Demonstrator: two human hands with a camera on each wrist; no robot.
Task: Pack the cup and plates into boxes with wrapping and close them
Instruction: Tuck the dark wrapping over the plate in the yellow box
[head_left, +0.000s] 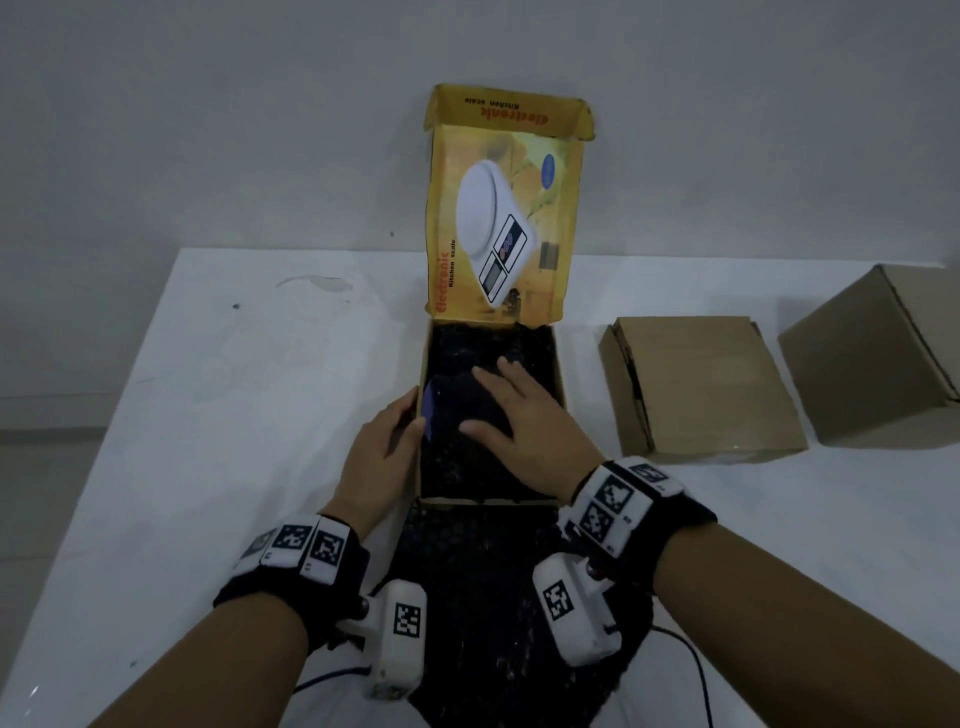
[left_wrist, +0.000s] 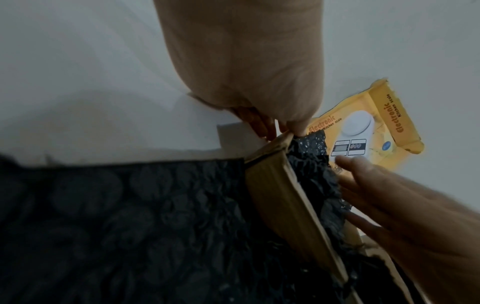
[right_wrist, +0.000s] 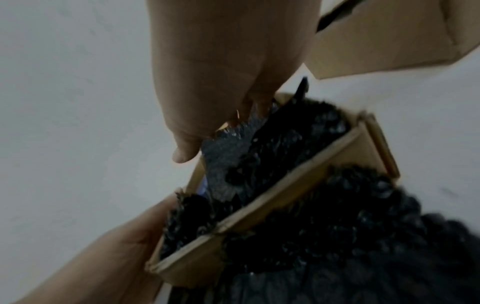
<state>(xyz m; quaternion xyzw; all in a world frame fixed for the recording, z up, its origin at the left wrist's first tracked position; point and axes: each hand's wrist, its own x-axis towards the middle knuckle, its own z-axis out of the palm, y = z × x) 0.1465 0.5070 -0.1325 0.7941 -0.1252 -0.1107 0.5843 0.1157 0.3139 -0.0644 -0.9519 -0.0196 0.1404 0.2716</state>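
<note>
Head view: right hand (head_left: 524, 426), fingers spread flat, presses black wrapping (head_left: 483, 462) inside yellow box (head_left: 558, 384); left hand (head_left: 382, 457) fingers clasp box's left wall.

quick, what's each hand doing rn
Left hand: gripping the left wall of the yellow box.
Right hand: open, flat on the black wrap.

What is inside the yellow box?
The yellow box is filled with black bubble wrap, and a bluish edge peeks out beside the left hand. The right hand presses on top. Whatever is wrapped stays hidden.
</note>
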